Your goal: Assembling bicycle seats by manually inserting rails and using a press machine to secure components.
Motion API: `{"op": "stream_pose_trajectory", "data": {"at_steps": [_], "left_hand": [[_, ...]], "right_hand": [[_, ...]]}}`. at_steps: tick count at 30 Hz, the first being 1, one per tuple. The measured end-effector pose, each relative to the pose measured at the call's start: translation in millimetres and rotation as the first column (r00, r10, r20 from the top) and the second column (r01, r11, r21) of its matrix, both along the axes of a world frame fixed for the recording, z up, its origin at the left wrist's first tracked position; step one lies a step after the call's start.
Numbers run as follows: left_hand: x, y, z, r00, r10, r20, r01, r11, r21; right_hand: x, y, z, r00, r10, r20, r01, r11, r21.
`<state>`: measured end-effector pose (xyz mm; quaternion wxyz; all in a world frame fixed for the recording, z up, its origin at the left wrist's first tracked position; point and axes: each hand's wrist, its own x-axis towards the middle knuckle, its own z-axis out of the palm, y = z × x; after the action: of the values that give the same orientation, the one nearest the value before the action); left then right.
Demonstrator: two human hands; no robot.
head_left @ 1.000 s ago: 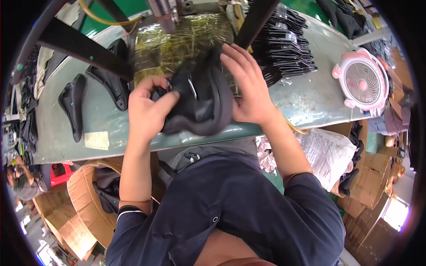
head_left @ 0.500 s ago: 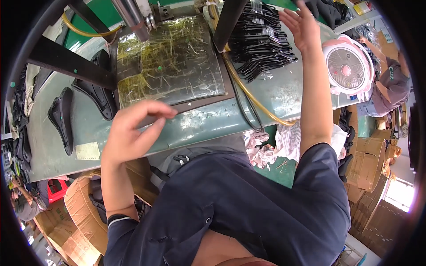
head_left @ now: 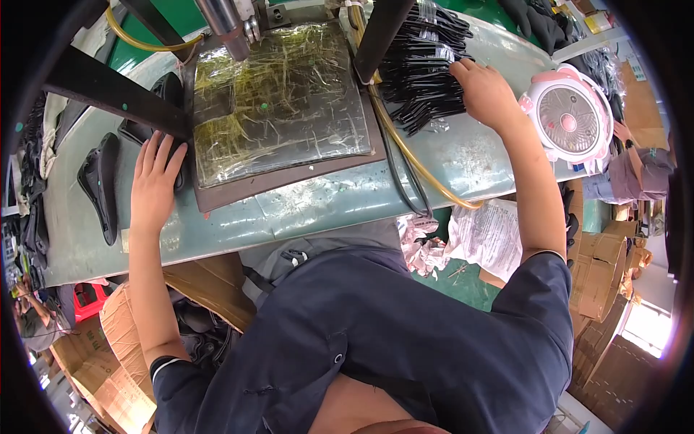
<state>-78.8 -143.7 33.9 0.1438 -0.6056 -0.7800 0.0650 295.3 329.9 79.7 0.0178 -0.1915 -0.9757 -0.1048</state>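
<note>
My left hand (head_left: 154, 186) lies flat, fingers spread, beside the mat (head_left: 282, 108); my right hand (head_left: 486, 92), fingers curled, touches the far-right black stack (head_left: 423, 65).

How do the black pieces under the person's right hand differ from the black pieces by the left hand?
The stack of black pieces under the right hand is a thick, fanned pile of many thin layers, at the bench's right. The black shaped pieces beside the left hand are few, lie apart in a single layer, and look bulkier and curved. Both kinds are black and rest on the same green workbench.
</note>
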Motion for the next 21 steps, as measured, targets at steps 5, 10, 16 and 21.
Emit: {"op": "stream_pose_trajectory", "data": {"at_steps": [5, 10, 16, 21], "left_hand": [[4, 8, 16, 0.998, -0.051, -0.045, 0.051, 0.999, 0.008], [70, 30, 56, 0.988, -0.105, 0.111, 0.066, 0.948, 0.31], [166, 108, 35, 0.961, -0.2, 0.19, 0.114, 0.914, 0.389], [153, 116, 39, 0.896, -0.276, 0.349, 0.189, 0.946, 0.264]], "right_hand": [[-5, -9, 11, 0.991, 0.1, -0.085, -0.099, 0.995, 0.01], [-13, -55, 11, 0.984, 0.118, -0.136, -0.135, 0.983, -0.124], [-13, -96, 67, 0.946, -0.047, -0.321, -0.009, 0.985, -0.171], [4, -129, 42, 0.776, -0.309, -0.55, -0.256, 0.643, -0.722]]}}
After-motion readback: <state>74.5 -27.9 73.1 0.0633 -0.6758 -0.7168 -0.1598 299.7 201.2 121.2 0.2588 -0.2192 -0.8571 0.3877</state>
